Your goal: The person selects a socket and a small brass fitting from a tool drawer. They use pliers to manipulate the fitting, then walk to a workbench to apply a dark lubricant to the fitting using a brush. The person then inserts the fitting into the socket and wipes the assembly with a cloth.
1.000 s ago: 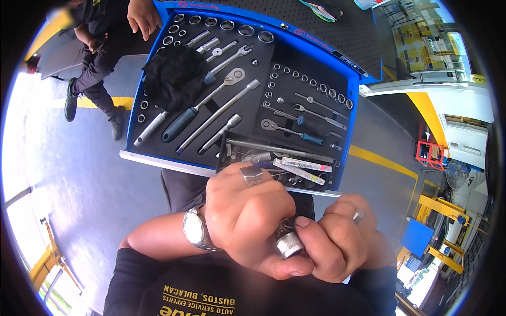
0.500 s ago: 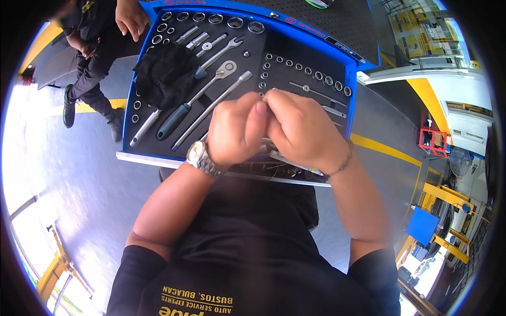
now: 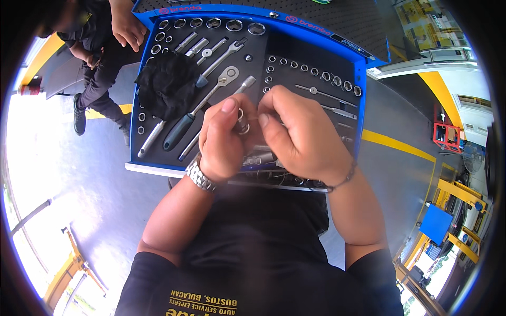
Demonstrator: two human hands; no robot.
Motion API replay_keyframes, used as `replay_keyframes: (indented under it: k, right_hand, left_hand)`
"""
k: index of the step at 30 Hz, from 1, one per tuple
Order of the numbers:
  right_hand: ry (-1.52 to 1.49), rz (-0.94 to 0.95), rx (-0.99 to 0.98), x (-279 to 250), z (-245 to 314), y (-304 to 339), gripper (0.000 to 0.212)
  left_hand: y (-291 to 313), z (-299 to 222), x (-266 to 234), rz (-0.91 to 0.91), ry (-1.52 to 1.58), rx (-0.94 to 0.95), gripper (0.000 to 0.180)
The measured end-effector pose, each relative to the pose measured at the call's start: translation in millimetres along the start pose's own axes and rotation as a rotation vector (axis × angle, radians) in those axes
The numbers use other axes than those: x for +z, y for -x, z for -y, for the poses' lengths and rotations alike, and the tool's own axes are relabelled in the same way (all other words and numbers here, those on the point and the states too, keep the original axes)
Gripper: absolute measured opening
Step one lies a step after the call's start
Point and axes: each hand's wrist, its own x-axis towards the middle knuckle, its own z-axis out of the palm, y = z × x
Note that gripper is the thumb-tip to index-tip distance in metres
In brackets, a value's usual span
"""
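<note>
Above the front half of an open tool drawer (image 3: 363, 121), my two hands are raised close together. My left hand (image 3: 224, 137), with a metal watch on its wrist, is turned palm inward, its fingers curled round a small chrome socket (image 3: 243, 127). Facing it, my right hand (image 3: 303, 134) is closed, thumb against the bent forefinger; whatever it may hold is hidden. Left of my hands lie a ratchet (image 3: 182, 130) with a dark grip and a long extension bar (image 3: 245, 85), partly covered by my left hand.
A black cloth (image 3: 166, 84) covers tools at the drawer's left. Rows of sockets (image 3: 213, 23) line its back and right parts. Screwdriver-like tools and loose pieces lie in the front right. Another person's hand (image 3: 128, 31) hangs by the far left corner. A perforated black top (image 3: 337, 21) stands behind.
My hands have drawn slightly apart and the left one has turned, bringing the socket into sight. The drawer sits a little lower and further right in view.
</note>
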Motion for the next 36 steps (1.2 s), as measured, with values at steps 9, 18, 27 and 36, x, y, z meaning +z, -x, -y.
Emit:
replay_keyframes:
  k: [9,18,27,36]
  right_hand:
    - [0.108,-0.035,-0.175,-13.2,30.0,9.3,0.01]
    - [-0.343,-0.261,0.069,-12.1,38.6,41.2,0.017]
    - [-0.093,-0.214,-0.068,-23.5,64.2,59.3,0.015]
    - [-0.083,-0.282,-0.03,-11.3,82.5,78.2,0.025]
  left_hand:
    - [17.1,-33.8,14.0,0.067,0.14,-0.094,0.064]
    - [22.6,-30.7,19.0,0.313,0.398,-0.066,0.053]
    - [50.7,-54.7,19.5,0.528,-0.005,0.198,0.057]
    - [61.5,-58.9,35.2,0.406,-0.506,0.713,0.055]
